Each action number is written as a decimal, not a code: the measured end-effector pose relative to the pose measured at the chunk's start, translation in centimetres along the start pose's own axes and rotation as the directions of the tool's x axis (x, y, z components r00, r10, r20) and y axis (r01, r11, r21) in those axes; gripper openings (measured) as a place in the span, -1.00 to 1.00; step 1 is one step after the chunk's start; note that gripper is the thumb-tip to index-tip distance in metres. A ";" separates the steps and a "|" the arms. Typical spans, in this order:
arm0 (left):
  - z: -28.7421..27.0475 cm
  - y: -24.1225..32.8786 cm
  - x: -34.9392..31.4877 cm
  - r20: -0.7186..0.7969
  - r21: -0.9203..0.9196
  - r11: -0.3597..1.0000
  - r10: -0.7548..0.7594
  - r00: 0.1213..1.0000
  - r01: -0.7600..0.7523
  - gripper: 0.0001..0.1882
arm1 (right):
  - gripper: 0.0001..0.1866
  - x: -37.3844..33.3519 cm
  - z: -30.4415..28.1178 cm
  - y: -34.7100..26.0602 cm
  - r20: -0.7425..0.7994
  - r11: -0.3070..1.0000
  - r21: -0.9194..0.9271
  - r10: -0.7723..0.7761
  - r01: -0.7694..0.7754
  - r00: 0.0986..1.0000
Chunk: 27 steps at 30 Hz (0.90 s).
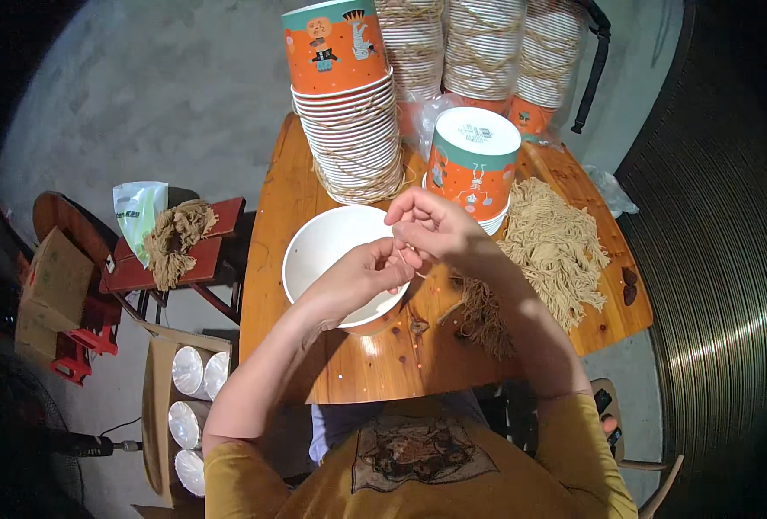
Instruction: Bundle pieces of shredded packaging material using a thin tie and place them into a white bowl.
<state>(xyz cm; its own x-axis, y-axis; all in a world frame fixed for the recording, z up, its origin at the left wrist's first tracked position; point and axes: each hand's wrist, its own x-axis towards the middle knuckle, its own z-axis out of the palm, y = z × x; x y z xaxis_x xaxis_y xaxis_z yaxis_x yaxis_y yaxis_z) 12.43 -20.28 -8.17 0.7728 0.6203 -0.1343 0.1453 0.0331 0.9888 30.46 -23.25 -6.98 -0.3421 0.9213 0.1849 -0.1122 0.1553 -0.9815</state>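
Over the right side of an open white paper bucket (307, 259), my two hands come together. My left hand (368, 278) has its fingertips pinched on a thin cord (422, 275), only a little of which shows. Just above and to the right, my right hand (442, 232) is closed with thumb and index finger together at the same cord. The fingers hide most of it. To the right of my right forearm lies a big heap of tan cords (556, 251). A darker bunch of cords (484, 318) sits in shadow beneath that forearm.
Behind my hands stand an upside-down orange and green bucket (477, 164) and a tall bucket stack (349, 130) with cords. More wrapped stacks (484, 52) line the wall. At left, a red bench (219, 229) bears a cord bundle (176, 242). A carton (160, 389) holds wrapped stacks.
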 end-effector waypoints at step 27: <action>-0.4 0.3 1.6 0.052 -0.202 0.963 -0.170 0.984 0.177 -0.92 | -0.81 -5.1 3.5 4.5 -0.460 0.967 -0.254 -0.143 0.024 0.876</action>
<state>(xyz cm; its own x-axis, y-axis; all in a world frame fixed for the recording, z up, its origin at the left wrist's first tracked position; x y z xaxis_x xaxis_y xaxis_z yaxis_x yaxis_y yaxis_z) 13.47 -18.94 -8.06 0.7678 0.5642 -0.3037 0.1521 0.3000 0.9417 28.40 -28.50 -12.20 0.1457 0.9492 0.2790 0.1200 0.2630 -0.9573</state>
